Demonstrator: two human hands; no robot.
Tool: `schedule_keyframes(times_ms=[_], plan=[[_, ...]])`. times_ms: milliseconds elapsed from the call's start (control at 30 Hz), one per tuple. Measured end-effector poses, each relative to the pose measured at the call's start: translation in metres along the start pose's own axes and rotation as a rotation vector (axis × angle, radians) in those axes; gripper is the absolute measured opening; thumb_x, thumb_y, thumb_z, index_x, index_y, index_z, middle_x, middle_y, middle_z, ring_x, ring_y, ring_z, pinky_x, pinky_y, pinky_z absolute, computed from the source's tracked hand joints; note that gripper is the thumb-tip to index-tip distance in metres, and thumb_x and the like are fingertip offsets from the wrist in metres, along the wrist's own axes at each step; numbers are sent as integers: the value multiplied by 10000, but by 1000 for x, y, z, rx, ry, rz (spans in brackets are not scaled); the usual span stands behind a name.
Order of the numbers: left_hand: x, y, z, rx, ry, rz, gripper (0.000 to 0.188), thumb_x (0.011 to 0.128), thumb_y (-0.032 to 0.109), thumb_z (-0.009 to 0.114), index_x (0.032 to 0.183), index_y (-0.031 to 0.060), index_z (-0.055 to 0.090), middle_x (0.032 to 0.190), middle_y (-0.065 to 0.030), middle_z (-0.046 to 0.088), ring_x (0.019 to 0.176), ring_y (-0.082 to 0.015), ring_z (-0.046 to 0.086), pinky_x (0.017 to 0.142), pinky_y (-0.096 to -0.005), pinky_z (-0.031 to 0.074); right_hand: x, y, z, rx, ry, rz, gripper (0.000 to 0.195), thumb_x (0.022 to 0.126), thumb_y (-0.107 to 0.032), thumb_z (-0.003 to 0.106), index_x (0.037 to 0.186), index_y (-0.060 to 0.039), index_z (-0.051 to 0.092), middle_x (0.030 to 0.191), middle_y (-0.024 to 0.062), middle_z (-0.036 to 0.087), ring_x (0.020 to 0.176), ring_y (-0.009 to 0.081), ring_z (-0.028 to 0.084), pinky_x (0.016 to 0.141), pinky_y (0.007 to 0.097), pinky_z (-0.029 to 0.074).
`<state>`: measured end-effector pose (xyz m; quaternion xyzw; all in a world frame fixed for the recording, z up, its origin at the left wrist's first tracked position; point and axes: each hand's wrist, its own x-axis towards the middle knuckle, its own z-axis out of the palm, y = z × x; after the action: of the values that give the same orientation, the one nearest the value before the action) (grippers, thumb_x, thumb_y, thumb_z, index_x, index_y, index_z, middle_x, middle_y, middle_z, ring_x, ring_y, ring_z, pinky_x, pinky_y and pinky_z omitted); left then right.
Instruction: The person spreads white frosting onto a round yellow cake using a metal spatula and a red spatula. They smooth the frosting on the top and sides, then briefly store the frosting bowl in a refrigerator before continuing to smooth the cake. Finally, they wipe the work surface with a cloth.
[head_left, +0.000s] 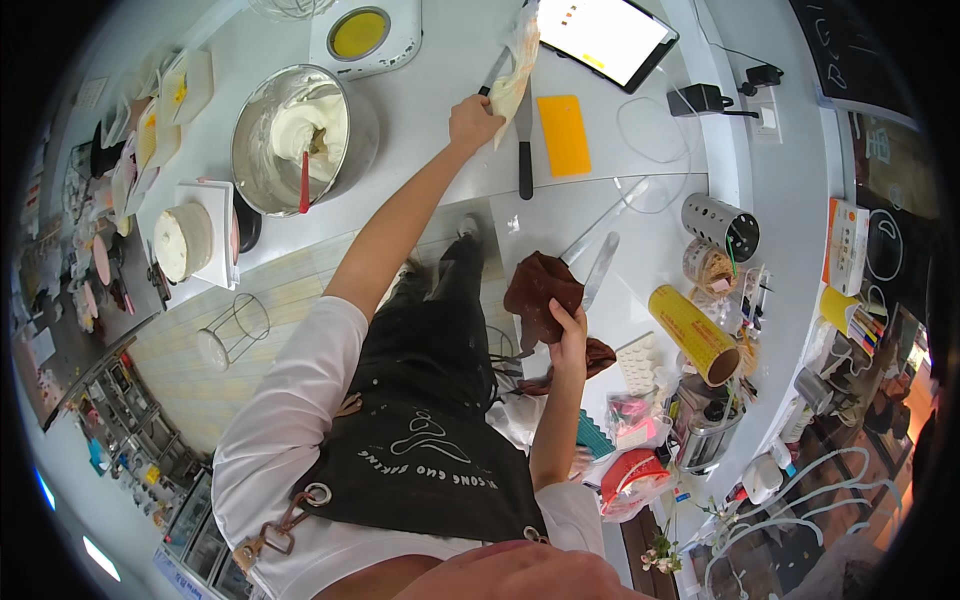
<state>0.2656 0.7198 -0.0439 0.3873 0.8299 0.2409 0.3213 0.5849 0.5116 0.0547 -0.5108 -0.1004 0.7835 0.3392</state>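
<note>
My left hand (476, 124) reaches far forward over the white worktop. Its thumb and fingers close at the edge of a long, limp piping bag (517, 79) smeared with cream. A palette knife's black handle (485, 91) runs under that hand; whether the hand touches it is hidden. In my right hand (568, 330) is a bunched brown cloth (541, 289), held above the nearer right part of the worktop. Metal blades (602, 262) stick out beyond the cloth. Between the hands lies another black-handled palette knife (526, 142), beside a yellow scraper (564, 135).
A steel bowl (244, 161) of white cream holds a red-handled spatula (304, 184). Left of it stands a cream-coated cake (182, 241). At the front is a lit tablet (606, 41). A yellow film roll (694, 334) and perforated steel holder (712, 221) crowd the right; a wire-framed stool (236, 330) stands on the floor.
</note>
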Motion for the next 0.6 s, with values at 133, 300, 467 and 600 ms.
schedule_keyframes(times_ms=[133, 300, 467, 600], plan=[[-1, -8, -6, -605, -144, -73, 381, 855, 146, 714, 1188, -21, 636, 1007, -92, 702, 890, -160, 682, 770, -279, 553, 33, 10, 30, -61, -12, -125, 504, 876, -20, 675, 1341, 11, 484, 1275, 126, 592, 1161, 247, 579, 1000, 363, 469], [-107, -53, -43, -782, -193, -75, 270, 963, 133, 615, 1186, -18, 627, 1007, -74, 692, 864, -127, 667, 748, -259, 546, 96, 48, 77, -492, 12, -541, 501, 905, -62, 666, 1360, 14, 471, 1277, 127, 597, 1143, 241, 585, 996, 332, 441], [-234, -146, -123, -704, -176, -297, 281, 986, 223, 601, 1190, 32, 633, 1076, -77, 703, 904, -141, 679, 716, -250, 507, 134, 77, 147, -841, 213, -596, 584, 899, -149, 624, 1391, 79, 407, 1368, 299, 489, 1278, 436, 462, 1054, 462, 391], [-272, -160, -201, -720, 32, -428, 333, 1014, 293, 531, 1214, 37, 605, 1143, -96, 680, 955, -171, 676, 741, -269, 513, 171, 102, 165, -1256, -26, -985, 626, 854, -139, 635, 1393, 85, 408, 1470, 305, 369, 1393, 454, 314, 1046, 502, 398]])
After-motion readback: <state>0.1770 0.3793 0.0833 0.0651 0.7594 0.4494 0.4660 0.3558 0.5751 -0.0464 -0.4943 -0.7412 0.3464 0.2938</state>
